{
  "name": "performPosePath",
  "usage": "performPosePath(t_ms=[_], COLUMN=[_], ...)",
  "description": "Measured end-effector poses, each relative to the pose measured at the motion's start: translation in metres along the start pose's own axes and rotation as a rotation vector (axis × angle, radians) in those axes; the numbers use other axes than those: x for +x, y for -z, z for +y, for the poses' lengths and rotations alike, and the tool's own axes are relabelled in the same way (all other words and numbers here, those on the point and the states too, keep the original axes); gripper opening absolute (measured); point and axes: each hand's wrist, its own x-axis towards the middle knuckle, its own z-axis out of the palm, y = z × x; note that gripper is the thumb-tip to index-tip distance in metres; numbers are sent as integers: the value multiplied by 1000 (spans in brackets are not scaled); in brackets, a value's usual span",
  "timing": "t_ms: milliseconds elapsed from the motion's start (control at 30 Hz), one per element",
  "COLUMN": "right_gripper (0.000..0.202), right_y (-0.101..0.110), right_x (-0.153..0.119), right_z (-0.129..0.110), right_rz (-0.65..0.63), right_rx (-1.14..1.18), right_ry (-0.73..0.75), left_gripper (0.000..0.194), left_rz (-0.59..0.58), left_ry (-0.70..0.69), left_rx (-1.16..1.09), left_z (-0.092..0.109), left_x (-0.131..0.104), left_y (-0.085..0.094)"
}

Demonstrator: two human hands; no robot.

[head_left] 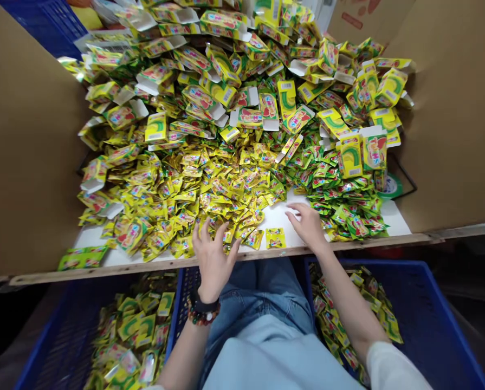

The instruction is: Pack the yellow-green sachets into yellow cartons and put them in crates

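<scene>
Left hand (213, 260): arched, spread wide, over the yellow sachets (226, 184); gripped nothing visible.
Right hand (307, 225): hung half-open above the white tabletop (275, 216), beside the green sachets (343, 200); held nothing visible.
Single yellow sachet (275, 238): lay flat near the front edge, between both hands.
Boxes (204, 98): lay heaped, mostly behind.
</scene>
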Motion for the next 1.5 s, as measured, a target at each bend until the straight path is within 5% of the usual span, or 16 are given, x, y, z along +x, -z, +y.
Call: performPosePath(t_ms=[133, 267, 467, 567, 633, 767, 900, 1033, 1167, 1300, 1400, 1500], right_gripper=[45, 60, 72, 68, 61, 42, 38, 41, 44, 42, 42, 38], right_y=[-53, -78, -76, -68, -62, -60, -82, -122, -151, -151, -147, -147], right_x=[55, 46, 19, 8, -1, -23, -36, -21, 9, 23, 25, 26], right_z=[-29, -42, -43, -42, -43, -58, -102, -150, -166, -153, -144, -140], right_rz=[-195, -378, -446, -346, -227, -132, -205, -313, -427, -482, -510, -488], right_rx=[-149, -208, -110, -37, 30, 111, 30, -81, -207, -268, -257, -193], right_ry=[153, 192, 197, 146, 159, 327, 533, 758, 789, 782, 815, 817], left_gripper=[84, 104, 82, 74, 61, 35, 61, 77, 51, 48, 71, 88], left_rz=[-80, -155, -104, -99, -73, 96, 349, 109, 153, 259, 75, -22], left_ry=[236, 279, 178, 133, 78, 106, 369, 408, 297, 167, -129, -321], left_rx=[164, 119, 55, -53, -166, -290, 76, 155, 149, 53, -62, -68], left_z=[-28, -52, -15, -3, -12, -78, -169, -213, -198, -146, -113, -120], left_x=[-6, 4, 15, 5, -2, 3, 25, 35, 34, 46, 72, 117], left_y=[8, -11, -49, -44, -28, 23, 59, 50, 25, 13, 18, 40])
